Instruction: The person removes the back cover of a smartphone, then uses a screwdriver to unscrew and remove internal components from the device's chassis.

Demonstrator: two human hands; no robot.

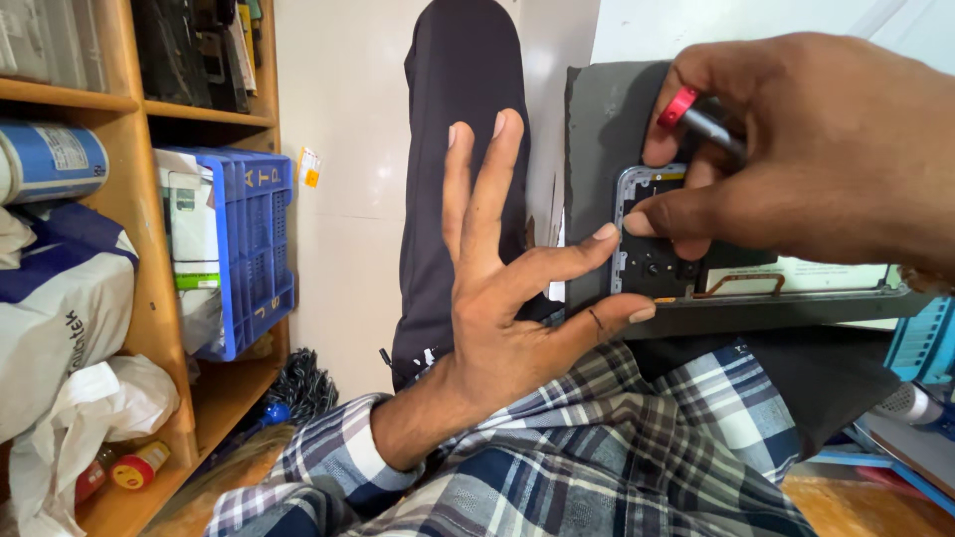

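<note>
Device: opened dark smartphone with its back cover off [662,234], lying on a grey rectangular mat [607,119] that is resting on the person's lap; its long axis is running left to right across the view, camera end at the left.
Right hand [826,149]: hovering directly over the phone's left end, fingers curled around a slim grey screwdriver with a red cap [696,114]; thumb tip is pressing down by the frame edge. The driver is slanting down toward the phone, but its tip is hidden under the fingers, so I cannot tell whether it is seated in a screw.
Left hand [507,298]: spread wide, holding nothing; thumb and forefinger are bracing the phone's left edge and the mat's lower corner, other fingers pointing up and away.
Nearer hand: both are touching the phone; the right one is sitting above it, the left one beside it.
In the way: the right fingers are covering much of the phone's upper part.
Surroundings: checked shirt sleeve [328,467] below; wooden shelf [139,199] well off to the left, carrying a blue plastic crate [254,249] and white bags [70,318].
</note>
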